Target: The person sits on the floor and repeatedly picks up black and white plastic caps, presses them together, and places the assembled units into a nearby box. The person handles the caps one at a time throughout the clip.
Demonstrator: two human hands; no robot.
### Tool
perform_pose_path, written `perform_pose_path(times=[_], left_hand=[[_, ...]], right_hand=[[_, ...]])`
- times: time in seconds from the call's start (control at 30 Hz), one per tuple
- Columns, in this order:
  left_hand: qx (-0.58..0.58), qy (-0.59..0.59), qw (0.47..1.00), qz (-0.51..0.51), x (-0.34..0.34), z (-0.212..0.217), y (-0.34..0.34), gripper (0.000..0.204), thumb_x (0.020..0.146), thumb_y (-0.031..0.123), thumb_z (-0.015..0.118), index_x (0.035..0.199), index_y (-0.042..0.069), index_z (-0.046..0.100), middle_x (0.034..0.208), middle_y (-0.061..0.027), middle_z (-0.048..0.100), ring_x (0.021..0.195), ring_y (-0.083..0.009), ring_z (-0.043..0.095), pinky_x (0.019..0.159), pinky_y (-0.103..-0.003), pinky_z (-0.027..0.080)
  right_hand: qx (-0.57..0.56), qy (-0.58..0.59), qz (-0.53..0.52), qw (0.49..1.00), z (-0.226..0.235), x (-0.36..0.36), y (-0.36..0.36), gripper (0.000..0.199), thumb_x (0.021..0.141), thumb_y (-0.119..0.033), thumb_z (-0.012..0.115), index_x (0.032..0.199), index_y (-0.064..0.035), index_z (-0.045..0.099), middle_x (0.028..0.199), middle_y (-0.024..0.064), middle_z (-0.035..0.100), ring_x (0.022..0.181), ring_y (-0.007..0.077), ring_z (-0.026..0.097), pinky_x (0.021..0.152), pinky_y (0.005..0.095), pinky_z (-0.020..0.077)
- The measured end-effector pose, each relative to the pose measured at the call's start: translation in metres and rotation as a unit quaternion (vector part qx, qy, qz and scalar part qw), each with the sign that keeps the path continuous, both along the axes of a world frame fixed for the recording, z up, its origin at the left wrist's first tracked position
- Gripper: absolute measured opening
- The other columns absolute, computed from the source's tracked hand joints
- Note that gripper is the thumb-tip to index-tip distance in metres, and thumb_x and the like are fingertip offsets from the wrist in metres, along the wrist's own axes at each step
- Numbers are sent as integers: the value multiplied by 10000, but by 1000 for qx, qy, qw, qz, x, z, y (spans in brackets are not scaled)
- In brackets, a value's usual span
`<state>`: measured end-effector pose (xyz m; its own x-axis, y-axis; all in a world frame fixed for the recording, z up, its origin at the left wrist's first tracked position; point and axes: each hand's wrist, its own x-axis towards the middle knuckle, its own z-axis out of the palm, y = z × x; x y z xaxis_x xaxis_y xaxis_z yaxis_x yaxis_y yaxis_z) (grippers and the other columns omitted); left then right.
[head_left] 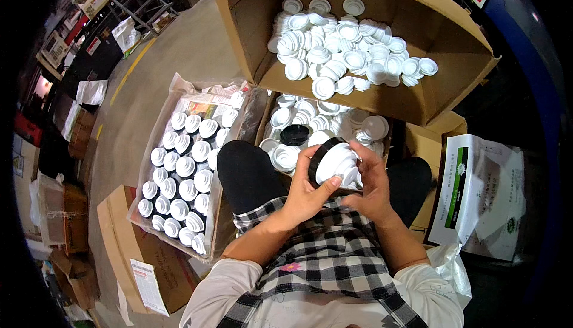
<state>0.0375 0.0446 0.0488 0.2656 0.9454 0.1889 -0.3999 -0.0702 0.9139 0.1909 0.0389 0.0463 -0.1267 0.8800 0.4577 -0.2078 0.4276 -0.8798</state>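
Over my lap, a white stepped plastic cap [341,162] with a black ring [316,162] around its wide end is held tilted between both hands. My left hand [307,194] is closed around its left side, the thumb pressed on the white steps. On the right side, my right hand [371,182] curls its fingers against the white part; some of the contact is hidden. Just beyond, an open carton of white caps [284,157] stands between my knees, with a loose black ring [295,135] lying on the pile.
A large tilted carton [412,98] behind holds many loose white caps [355,59]. To my left, a plastic-lined tray [138,206] carries rows of white caps on black bases [185,166]. A brown carton [122,232] stands beside it; a white printed carton [477,197] is at my right.
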Motion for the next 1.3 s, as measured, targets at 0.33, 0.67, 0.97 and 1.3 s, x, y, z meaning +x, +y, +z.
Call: perform_pose_path(times=[0.33,0.67,0.97,1.3], left_hand=[[87,158,981,69,21,-27,4,551,775,3,658,1268,-18,413,1131,-95,481,1063,-175,486,919,-284,384],[18,86,990,109,26,-60,34,296,865,136,586,1102,-11,487,940,-61,529,848,-138,512,753,-267,429],[-98,75,941,314,53,-97,104,400,945,227,434,592,39,444,532,33,407,516,-52,338,445,-256,292],[23,145,987,67,1,-97,99,447,787,167,697,1129,14,453,1047,-125,521,939,-182,508,816,-297,421]], right_hand=[[-173,55,-172,968,-29,-6,34,500,961,-432,320,948,-3,577,833,51,564,754,111,502,710,251,411],[-188,47,-280,940,-70,-29,56,463,954,-418,347,914,-8,558,782,57,544,715,135,498,653,281,414],[-92,-94,-370,919,-92,-39,98,354,943,-292,400,784,11,490,648,126,489,597,209,453,567,353,369],[-344,101,-234,904,-103,-32,106,577,932,-515,331,1204,-17,435,1169,151,486,1081,233,476,910,378,375]])
